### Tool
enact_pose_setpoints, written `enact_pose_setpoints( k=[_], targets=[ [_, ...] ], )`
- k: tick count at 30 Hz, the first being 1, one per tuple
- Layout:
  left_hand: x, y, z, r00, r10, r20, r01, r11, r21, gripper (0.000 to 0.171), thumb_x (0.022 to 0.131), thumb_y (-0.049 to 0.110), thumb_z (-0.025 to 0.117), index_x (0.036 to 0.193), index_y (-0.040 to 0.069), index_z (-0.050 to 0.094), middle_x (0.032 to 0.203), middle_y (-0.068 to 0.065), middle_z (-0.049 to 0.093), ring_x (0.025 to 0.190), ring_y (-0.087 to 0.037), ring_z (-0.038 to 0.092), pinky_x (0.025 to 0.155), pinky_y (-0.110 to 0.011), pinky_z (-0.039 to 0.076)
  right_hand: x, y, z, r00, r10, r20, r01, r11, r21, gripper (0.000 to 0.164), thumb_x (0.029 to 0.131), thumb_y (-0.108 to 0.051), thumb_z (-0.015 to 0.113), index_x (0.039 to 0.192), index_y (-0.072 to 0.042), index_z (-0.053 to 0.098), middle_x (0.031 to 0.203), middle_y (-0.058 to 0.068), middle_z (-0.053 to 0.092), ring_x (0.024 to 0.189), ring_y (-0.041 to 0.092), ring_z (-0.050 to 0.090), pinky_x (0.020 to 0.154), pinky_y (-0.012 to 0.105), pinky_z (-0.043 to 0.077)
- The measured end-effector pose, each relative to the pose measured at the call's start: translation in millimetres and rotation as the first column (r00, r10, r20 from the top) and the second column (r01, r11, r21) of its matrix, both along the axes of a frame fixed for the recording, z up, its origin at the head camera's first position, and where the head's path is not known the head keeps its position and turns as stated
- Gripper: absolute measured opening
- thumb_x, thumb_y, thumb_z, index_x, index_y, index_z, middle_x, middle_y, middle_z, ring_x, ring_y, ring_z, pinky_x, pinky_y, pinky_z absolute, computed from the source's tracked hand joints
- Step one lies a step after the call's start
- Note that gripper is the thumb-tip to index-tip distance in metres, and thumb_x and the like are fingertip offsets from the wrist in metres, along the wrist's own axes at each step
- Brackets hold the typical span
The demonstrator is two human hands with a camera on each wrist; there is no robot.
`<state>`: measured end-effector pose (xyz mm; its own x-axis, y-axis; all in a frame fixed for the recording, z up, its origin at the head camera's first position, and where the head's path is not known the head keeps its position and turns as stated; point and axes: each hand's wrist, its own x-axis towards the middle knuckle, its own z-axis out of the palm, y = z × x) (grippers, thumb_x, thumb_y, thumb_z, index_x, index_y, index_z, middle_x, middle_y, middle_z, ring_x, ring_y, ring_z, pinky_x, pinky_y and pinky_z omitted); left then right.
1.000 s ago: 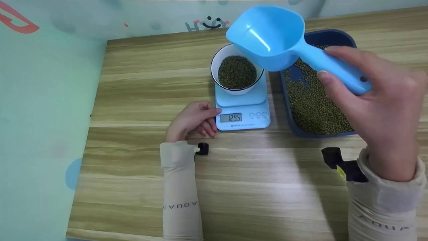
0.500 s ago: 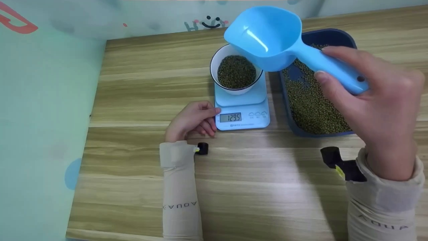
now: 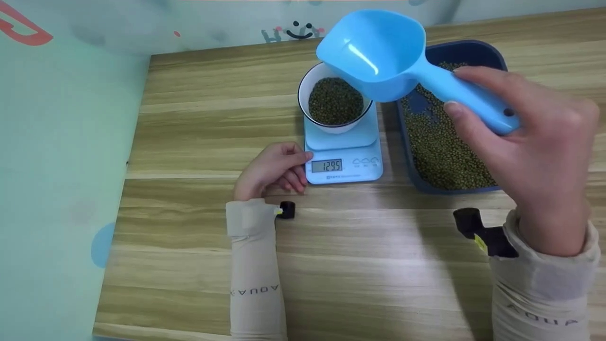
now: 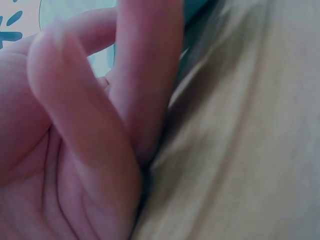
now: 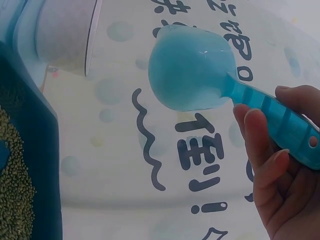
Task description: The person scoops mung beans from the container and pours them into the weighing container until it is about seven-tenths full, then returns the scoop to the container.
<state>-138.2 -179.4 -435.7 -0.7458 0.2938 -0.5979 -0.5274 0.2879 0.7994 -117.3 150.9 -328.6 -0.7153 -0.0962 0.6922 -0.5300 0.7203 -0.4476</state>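
Observation:
In the head view a blue plastic scoop (image 3: pixel 374 47) hangs tilted over a white dark-rimmed bowl (image 3: pixel 310 85), overlapping its right side. No beans show inside the scoop. My right hand (image 3: pixel 535 128) grips its handle between thumb and fingers. The bowl holds small green beans (image 3: pixel 335 102) and stands on a light blue kitchen scale (image 3: pixel 348 142), whose display reads about 129.5. My left hand (image 3: pixel 279 166) lies at the scale's left edge, thumb tip touching beside the display. Its other fingers rest loosely bent against the side; the left wrist view shows these fingers (image 4: pixel 90 120) near the wood.
A dark blue tray (image 3: pixel 411 175) of green beans (image 3: pixel 450 151) stands right of the scale, partly behind my right hand. The wooden table (image 3: pixel 199 199) meets a printed wall (image 3: pixel 227 28) at the back and left.
The scoop and my right hand have drifted very slightly left. My left hand, the bowl and the scale reading stay the same.

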Motion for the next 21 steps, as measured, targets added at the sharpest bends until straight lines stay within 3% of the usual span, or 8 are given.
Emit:
enact_pose_setpoints(
  k=[4, 14, 21],
  targets=[
    [-0.9, -1.8, -6.5, 1.000, 0.004, -0.005, -0.004, 1.000, 0.007, 0.037, 0.085, 0.036, 0.060, 0.092, 0.001, 0.052, 0.070, -0.017, 0.061, 0.052, -0.023, 0.061, 0.040, -0.026, 0.046, 0.4, -0.2, 0.4, 1.000, 0.000, 0.008, 0.000, 1.000, 0.004, 0.033, 0.073, -0.024, 0.072, 0.105, -0.026, 0.067, 0.075, -0.001, 0.064, 0.048, 0.021, 0.043, 0.050, 0.013, 0.027],
    [-0.5, -1.2, -6.8, 1.000, 0.011, -0.008, -0.011, 1.000, -0.005, 0.037, 0.084, 0.037, 0.061, 0.090, 0.001, 0.052, 0.070, -0.018, 0.062, 0.052, -0.023, 0.062, 0.040, -0.025, 0.046, -1.0, 3.4, -1.1, 1.000, -0.003, 0.006, 0.003, 1.000, -0.023, 0.033, 0.071, -0.023, 0.074, 0.103, -0.027, 0.068, 0.071, -0.001, 0.063, 0.048, 0.018, 0.040, 0.048, 0.014, 0.024],
    [-1.4, 0.3, -5.2, 1.000, 0.002, -0.008, -0.002, 1.000, -0.018, 0.037, 0.084, 0.037, 0.060, 0.090, 0.001, 0.053, 0.071, -0.018, 0.062, 0.052, -0.023, 0.062, 0.041, -0.025, 0.047, -1.0, 18.9, 1.0, 0.993, 0.004, 0.118, 0.006, 0.997, -0.082, 0.033, 0.075, -0.020, 0.072, 0.108, -0.024, 0.065, 0.085, 0.001, 0.066, 0.064, 0.007, 0.053, 0.059, 0.013, 0.034]
  ],
)
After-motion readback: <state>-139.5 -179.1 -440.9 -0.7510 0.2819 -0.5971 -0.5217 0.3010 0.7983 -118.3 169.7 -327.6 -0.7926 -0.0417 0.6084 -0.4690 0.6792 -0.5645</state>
